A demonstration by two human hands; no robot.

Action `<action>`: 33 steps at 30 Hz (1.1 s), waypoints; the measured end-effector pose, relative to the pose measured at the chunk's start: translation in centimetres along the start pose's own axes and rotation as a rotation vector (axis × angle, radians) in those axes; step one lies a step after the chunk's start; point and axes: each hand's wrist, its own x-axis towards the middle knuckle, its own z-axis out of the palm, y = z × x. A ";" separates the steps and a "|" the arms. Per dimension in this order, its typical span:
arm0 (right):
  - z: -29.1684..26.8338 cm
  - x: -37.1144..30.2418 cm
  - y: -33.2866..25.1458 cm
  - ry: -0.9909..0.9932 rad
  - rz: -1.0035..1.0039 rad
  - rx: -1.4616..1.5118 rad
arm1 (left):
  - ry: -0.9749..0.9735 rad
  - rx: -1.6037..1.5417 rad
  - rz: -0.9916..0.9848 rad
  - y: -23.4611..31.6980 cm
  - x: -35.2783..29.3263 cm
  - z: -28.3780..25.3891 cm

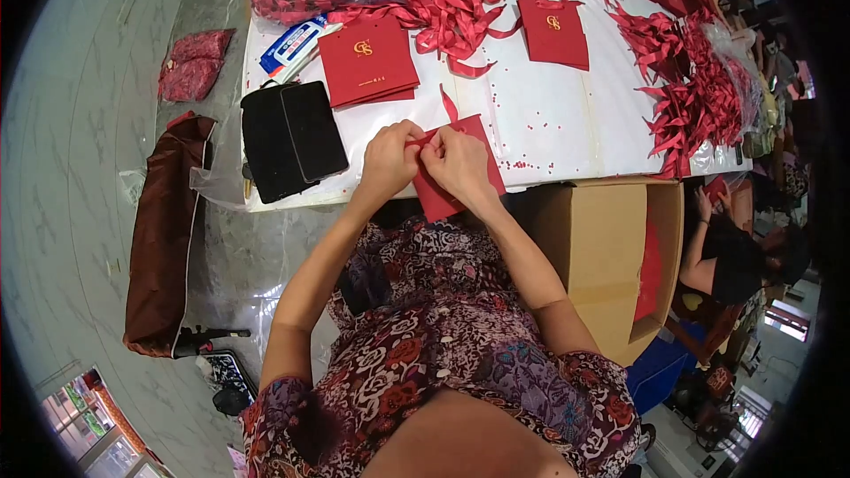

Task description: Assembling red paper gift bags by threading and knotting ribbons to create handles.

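Observation:
At the table's near edge, a small red paper bag (pixel 482 137) lies tilted under my hands, its lower end hanging over the edge. My left hand (pixel 390 158) is closed in a pinch at the bag's upper left edge. Beside it, my right hand (pixel 455 161) is also closed, its fingertips pinching the same edge and nearly meeting the left. A short red ribbon (pixel 449 104) sticks up from the bag just beyond my fingers. What exactly lies between the fingertips is hidden. Just beyond, a stack of red bags (pixel 367 66) with a gold emblem lies flat.
A black pouch (pixel 294 140) lies left, below a blue-and-white packet (pixel 294 47). Red ribbons (pixel 456 0) are heaped at the back and more ribbons (pixel 695 93) at right. A ribboned bag (pixel 554 33) lies far right. A cardboard box (pixel 606 248) stands by my right arm; a co-worker (pixel 730 252) sits beyond.

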 end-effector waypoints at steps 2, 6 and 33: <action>-0.2 -0.1 0.2 -0.013 -0.004 -0.007 | 0.002 -0.016 -0.046 0.1 0.0 0.1; -0.6 -0.1 0.5 0.017 -0.137 -0.055 | 0.013 0.017 -0.006 0.1 0.2 -0.1; -1.1 5.5 5.7 -0.322 -0.039 0.475 | 0.050 -0.076 0.254 2.2 1.1 -0.9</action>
